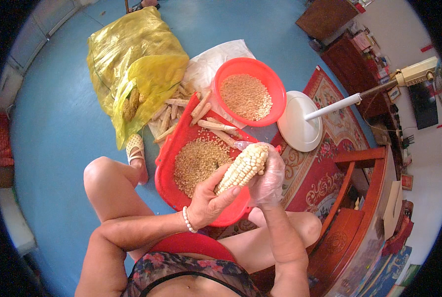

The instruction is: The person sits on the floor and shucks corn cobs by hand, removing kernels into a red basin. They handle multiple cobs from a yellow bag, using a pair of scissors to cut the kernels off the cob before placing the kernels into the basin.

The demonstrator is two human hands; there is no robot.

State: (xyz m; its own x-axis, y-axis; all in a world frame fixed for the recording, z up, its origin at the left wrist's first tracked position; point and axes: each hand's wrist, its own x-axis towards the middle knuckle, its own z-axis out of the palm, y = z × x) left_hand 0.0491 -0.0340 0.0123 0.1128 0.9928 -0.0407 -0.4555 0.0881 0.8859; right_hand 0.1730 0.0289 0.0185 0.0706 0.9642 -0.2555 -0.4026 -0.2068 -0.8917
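An ear of pale corn (244, 167), its kernels still in rows, slants upward over a red plastic basin. My left hand (211, 196), with a white bead bracelet at the wrist, grips its lower end, thumb and fingers on either side. Around the upper right side of the ear curls my right hand (270, 176) in a clear plastic glove; the ear partly hides its fingers. Below, the red basin (169, 191) holds a heap of loose corn kernels (198, 163). Several bare cobs (217, 126) lie across its far edge.
A round red basin (281, 92) of kernels stands beyond. More cobs (165, 120) lie beside a yellow plastic bag (135, 48) containing unshelled ears. A standing fan's white base (299, 131) is on the right, near a wooden chair (339, 234) and a patterned rug (313, 178).
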